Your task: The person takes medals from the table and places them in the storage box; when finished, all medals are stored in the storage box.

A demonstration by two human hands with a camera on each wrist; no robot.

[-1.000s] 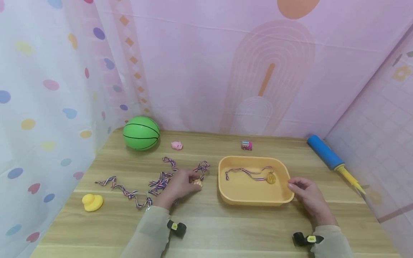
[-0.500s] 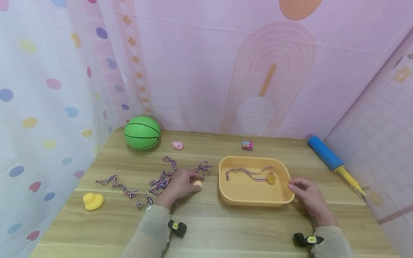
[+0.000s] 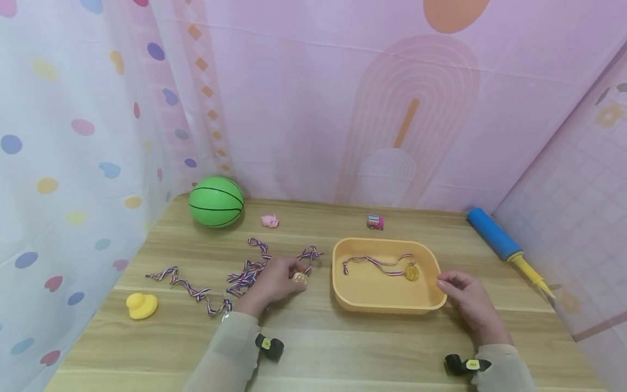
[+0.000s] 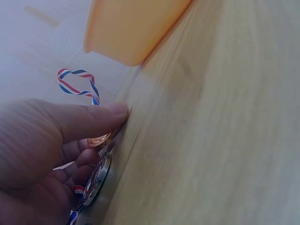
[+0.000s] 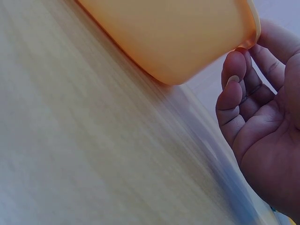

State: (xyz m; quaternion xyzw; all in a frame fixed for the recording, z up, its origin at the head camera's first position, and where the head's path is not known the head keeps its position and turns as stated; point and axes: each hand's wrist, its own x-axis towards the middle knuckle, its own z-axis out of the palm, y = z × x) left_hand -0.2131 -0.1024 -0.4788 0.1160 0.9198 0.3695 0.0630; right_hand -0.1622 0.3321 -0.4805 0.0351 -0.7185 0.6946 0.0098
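Note:
My left hand (image 3: 276, 280) pinches a gold medal (image 3: 300, 279) at the table left of the basin; its striped ribbon (image 3: 309, 253) loops out behind the fingers. In the left wrist view, a silver-edged medal (image 4: 98, 176) stands beside the curled lower fingers. My right hand (image 3: 467, 299) holds the right rim of the yellow-orange plastic basin (image 3: 387, 306) with its fingertips. Inside the basin lies another gold medal (image 3: 412, 272) with its ribbon stretched leftward. A tangle of red, white and blue ribbons (image 3: 245, 275) lies partly hidden by the left hand, and a separate ribbon (image 3: 183, 286) trails left.
Along the back stand a green ball (image 3: 216, 202), a pink toy pig (image 3: 269, 220) and a small toy car (image 3: 375, 221). A yellow rubber duck (image 3: 141, 306) sits at left. A blue and yellow pump (image 3: 499, 239) lies at the right table edge.
The medal in my left hand has tilted slightly, showing more of its face, and its ribbon has shifted a little. The right hand and basin stay put; the head view shifts slightly.

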